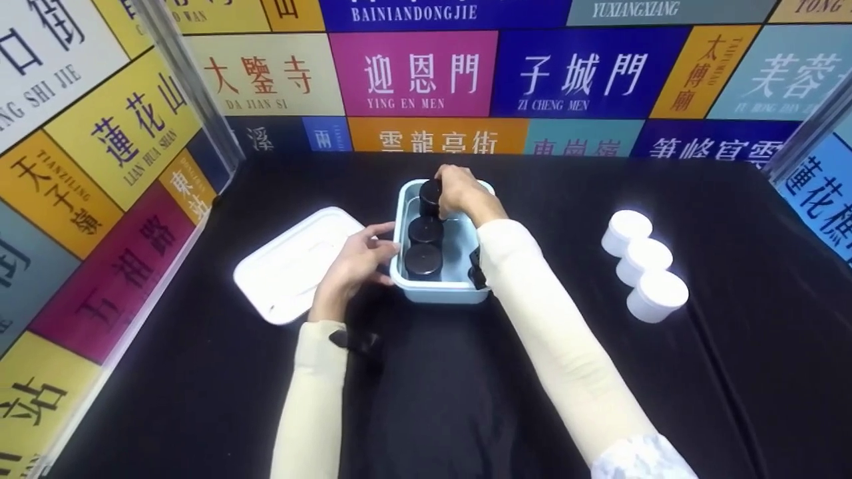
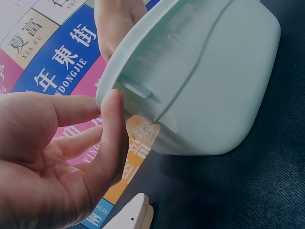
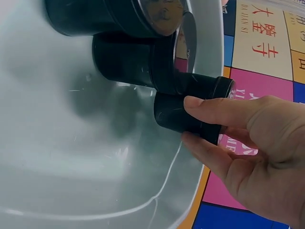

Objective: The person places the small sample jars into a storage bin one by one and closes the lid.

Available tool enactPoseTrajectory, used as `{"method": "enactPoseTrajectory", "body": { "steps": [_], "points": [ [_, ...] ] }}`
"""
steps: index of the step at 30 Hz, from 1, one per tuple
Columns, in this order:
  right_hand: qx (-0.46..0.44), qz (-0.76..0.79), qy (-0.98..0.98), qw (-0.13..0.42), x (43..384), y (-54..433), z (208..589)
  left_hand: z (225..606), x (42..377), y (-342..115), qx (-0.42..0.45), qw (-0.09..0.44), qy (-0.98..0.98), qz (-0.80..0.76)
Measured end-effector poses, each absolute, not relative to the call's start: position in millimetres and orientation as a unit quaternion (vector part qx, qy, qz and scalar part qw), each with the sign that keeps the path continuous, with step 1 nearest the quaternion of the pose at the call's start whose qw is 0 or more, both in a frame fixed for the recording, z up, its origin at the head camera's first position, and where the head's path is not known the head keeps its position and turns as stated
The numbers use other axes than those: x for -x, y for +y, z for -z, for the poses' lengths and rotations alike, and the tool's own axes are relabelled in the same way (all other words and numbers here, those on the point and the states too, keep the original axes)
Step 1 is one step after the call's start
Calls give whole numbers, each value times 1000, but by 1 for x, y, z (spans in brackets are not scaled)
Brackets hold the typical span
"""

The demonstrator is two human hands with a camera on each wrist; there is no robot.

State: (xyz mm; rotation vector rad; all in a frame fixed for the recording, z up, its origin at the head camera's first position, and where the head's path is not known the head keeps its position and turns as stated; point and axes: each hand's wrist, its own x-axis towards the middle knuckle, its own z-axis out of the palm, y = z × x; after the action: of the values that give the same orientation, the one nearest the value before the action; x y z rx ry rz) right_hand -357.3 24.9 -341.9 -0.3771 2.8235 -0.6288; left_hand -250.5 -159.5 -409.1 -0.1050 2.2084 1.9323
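A light blue plastic box stands in the middle of the black table. Along its left side sit two black lidded jars, in line with a third black jar at the far end. My right hand pinches that third jar between thumb and fingers, inside the box; in the right wrist view the jar leans beside the others. At the box's left side, my left hand holds the rim with thumb and finger, seen closely at the box's edge in the left wrist view.
A white lid lies flat left of the box, partly behind the left hand. Three white lidded jars stand in a slanting row to the right. Panels with printed signs wall the table's back and sides.
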Motion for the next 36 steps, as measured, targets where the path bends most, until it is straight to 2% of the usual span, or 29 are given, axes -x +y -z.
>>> {"method": "enactPoseTrajectory", "body": {
  "steps": [7, 14, 26, 36],
  "points": [
    [122, 195, 966, 114, 357, 24, 344, 409, 252, -156, 33, 105, 747, -655],
    [110, 174, 968, 142, 356, 24, 345, 409, 251, -155, 29, 108, 748, -655],
    [145, 113, 968, 170, 359, 18, 349, 410, 251, -153, 26, 111, 752, -650],
    [143, 128, 961, 201, 361, 33, 336, 409, 251, -160, 29, 102, 749, -653]
  ]
}}
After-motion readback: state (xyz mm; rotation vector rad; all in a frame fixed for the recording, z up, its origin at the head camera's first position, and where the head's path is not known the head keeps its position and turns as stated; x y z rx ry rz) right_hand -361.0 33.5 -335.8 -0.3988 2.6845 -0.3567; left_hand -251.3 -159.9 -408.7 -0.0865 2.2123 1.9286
